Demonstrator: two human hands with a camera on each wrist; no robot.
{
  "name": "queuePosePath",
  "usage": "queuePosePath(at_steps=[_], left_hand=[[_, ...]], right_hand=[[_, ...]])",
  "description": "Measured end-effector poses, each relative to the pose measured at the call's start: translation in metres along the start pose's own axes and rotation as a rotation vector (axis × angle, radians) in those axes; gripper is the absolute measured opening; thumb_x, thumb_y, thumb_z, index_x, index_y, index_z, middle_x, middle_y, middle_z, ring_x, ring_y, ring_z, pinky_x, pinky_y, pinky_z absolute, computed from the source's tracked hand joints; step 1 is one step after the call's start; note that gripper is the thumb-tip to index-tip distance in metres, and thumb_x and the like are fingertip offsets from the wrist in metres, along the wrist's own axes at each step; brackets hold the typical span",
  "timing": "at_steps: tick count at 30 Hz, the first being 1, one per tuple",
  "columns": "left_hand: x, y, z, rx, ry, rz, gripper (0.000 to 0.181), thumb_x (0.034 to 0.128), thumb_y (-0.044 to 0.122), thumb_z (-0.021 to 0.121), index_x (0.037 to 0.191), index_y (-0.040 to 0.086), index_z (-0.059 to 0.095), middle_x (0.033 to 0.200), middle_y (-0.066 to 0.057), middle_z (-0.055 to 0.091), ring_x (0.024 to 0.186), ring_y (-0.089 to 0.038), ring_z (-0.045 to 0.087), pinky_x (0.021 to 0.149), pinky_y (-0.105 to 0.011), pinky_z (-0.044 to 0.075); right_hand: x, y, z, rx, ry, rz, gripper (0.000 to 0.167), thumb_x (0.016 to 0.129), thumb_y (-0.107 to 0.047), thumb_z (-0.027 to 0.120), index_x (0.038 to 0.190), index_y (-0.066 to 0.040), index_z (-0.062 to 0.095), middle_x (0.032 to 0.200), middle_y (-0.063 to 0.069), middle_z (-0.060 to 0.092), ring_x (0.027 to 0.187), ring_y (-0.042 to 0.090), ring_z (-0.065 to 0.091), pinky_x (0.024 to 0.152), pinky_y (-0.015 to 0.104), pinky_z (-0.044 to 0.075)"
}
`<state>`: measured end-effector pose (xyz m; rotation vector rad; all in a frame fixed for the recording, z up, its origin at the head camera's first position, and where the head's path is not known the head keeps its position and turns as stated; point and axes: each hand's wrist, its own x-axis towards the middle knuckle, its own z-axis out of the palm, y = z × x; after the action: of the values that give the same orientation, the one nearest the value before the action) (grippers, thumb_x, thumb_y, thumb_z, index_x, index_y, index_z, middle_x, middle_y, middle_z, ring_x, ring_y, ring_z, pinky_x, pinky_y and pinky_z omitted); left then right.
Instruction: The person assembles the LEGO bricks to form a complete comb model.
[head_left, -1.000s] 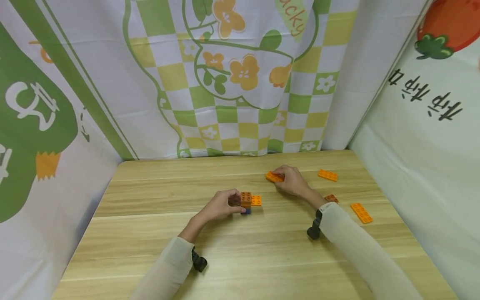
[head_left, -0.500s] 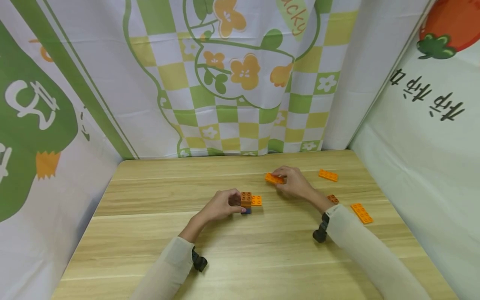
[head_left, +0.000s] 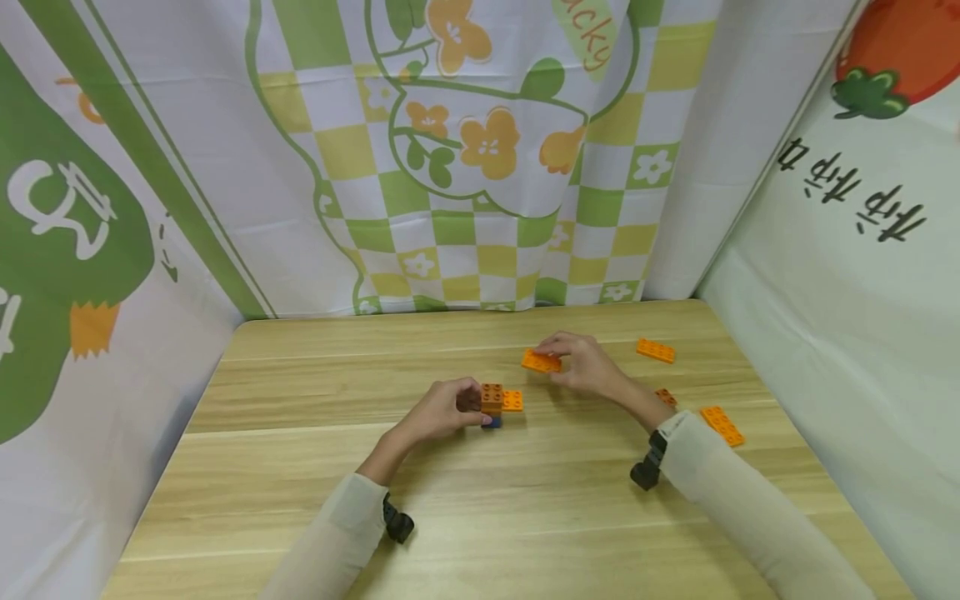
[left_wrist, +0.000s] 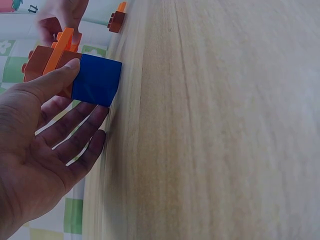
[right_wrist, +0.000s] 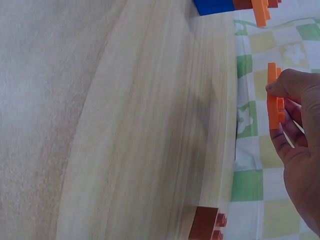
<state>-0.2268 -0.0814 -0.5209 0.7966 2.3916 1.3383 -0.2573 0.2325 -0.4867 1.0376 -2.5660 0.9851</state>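
My left hand [head_left: 438, 412] holds a small stack of toy building bricks near the middle of the table. In the left wrist view the stack has a blue brick [left_wrist: 97, 80] at the bottom, then a brown brick [left_wrist: 69, 61], an orange plate [left_wrist: 59, 49] jutting to one side, and another brown brick [left_wrist: 38, 64] on top. The thumb presses its near side, with the fingers behind. Farther back and to the right, my right hand [head_left: 588, 367] pinches a loose orange studded plate [head_left: 540, 362]. The right wrist view shows this plate held up off the wood.
On the right of the wooden table [head_left: 300, 517] lie an orange plate [head_left: 656, 350] near the back, a brown brick [head_left: 666, 397] partly behind the right forearm, and an orange plate [head_left: 722, 426] nearer the edge. A patterned curtain [head_left: 465, 250] hangs behind the table.
My right hand has shifted the loose orange plate slightly to the left, and its wrist has swung a little right and nearer. The left hand and the stack have stayed in place.
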Motion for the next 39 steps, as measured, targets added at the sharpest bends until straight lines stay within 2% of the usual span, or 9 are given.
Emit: queuePosePath(at_steps=[10, 15, 23, 31, 39], left_hand=[[0.002, -0.002, 0.001, 0.001, -0.004, -0.006, 0.027, 0.0926, 0.019, 0.085, 0.115, 0.012, 0.071, 0.110, 0.001, 0.078, 0.098, -0.010, 0.073, 0.087, -0.027, 0.059], [0.001, -0.002, 0.001, -0.010, -0.003, -0.001, 0.027, 0.0927, 0.019, 0.085, 0.115, 0.011, 0.071, 0.110, -0.001, 0.078, 0.099, -0.012, 0.073, 0.088, -0.030, 0.060], [0.001, -0.001, 0.000, -0.004, -0.010, -0.019, 0.029, 0.0936, 0.021, 0.084, 0.117, 0.011, 0.071, 0.112, -0.001, 0.078, 0.100, -0.013, 0.074, 0.089, -0.032, 0.060], [0.001, -0.001, 0.000, -0.001, -0.013, -0.014, 0.029, 0.0943, 0.020, 0.084, 0.118, 0.009, 0.071, 0.113, -0.003, 0.078, 0.101, -0.015, 0.074, 0.089, -0.033, 0.061], [0.002, -0.003, 0.001, 0.006, -0.003, -0.005, 0.030, 0.0936, 0.021, 0.085, 0.118, 0.011, 0.071, 0.113, -0.003, 0.078, 0.102, -0.016, 0.074, 0.091, -0.033, 0.060]], right_hand=[[0.004, -0.013, -0.001, 0.003, -0.022, -0.070, 0.043, 0.076, 0.009, 0.083, 0.118, 0.003, 0.078, 0.114, 0.018, 0.075, 0.103, 0.036, 0.073, 0.085, 0.052, 0.062], [0.005, -0.020, -0.003, 0.057, -0.051, -0.118, 0.042, 0.078, 0.007, 0.083, 0.119, 0.002, 0.078, 0.115, 0.016, 0.075, 0.103, 0.033, 0.073, 0.085, 0.050, 0.062], [0.009, -0.037, -0.001, 0.046, -0.058, -0.209, 0.040, 0.078, 0.005, 0.086, 0.117, 0.001, 0.078, 0.114, 0.015, 0.076, 0.103, 0.031, 0.073, 0.084, 0.048, 0.062], [0.013, -0.047, 0.002, 0.037, -0.098, -0.220, 0.041, 0.078, 0.002, 0.087, 0.119, -0.003, 0.079, 0.117, 0.012, 0.076, 0.106, 0.029, 0.073, 0.090, 0.047, 0.062], [0.016, -0.054, 0.005, 0.062, -0.137, -0.237, 0.042, 0.078, 0.002, 0.087, 0.119, -0.002, 0.079, 0.118, 0.011, 0.076, 0.109, 0.028, 0.073, 0.094, 0.046, 0.061]])
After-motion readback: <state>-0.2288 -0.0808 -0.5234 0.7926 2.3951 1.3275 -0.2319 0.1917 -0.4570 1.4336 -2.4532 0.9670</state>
